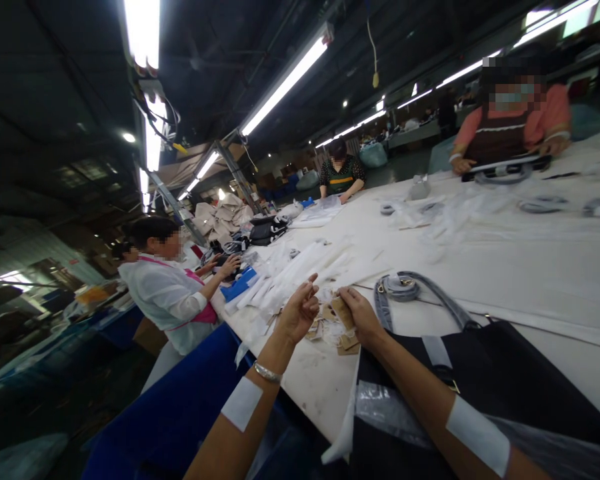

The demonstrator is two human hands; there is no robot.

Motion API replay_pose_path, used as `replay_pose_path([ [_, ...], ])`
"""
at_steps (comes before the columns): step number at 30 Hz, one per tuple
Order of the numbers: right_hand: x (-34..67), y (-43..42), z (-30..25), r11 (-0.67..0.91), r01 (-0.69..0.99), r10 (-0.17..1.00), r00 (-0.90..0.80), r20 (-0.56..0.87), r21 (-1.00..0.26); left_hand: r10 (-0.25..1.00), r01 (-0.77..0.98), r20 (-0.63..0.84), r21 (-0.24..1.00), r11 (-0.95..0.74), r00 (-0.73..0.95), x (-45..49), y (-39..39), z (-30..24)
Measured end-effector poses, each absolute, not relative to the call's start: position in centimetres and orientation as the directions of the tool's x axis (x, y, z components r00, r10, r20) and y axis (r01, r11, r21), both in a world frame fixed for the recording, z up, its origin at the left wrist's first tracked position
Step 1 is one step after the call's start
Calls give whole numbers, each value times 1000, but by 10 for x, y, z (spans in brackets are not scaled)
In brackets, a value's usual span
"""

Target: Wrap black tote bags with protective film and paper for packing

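My right hand pinches a brown cardboard tag above the table, its thumb and fingers at the tag's upper edge. Just to the left, my left hand is raised with the index finger pointing out and the other fingers curled in; whatever they may hold is too small to make out. Beneath both hands lies a loose pile of brown tags with pale strings. A black bag rests under my right forearm, with grey wrapped handles and a coiled grey strap beyond it.
The white table stretches far to the right. White wrapping strips and clear plastic lie across it. Blue sheeting hangs along the near left edge. One co-worker stands at left; others work across the table.
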State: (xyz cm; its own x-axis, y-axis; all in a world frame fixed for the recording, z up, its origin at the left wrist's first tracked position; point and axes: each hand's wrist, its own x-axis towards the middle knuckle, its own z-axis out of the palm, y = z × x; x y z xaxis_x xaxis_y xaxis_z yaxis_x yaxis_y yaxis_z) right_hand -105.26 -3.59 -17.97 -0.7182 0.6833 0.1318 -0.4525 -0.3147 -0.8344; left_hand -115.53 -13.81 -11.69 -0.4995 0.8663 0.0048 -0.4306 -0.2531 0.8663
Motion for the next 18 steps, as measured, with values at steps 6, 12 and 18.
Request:
replay_pose_path([
  [6,-1035,-16,-156,54,-422,673,-654,346,-905,837,-245,113,928,-282,-535,-1147,-140,-102],
  [12,-1008,-14,-127,314,-402,768,-425,479,-860,841,-173,216,924,-340,-496,-1127,-131,-86],
  [18,-973,8,-111,347,-264,762,-480,435,-900,869,-226,296,886,-405,-396,-1090,-94,-76],
])
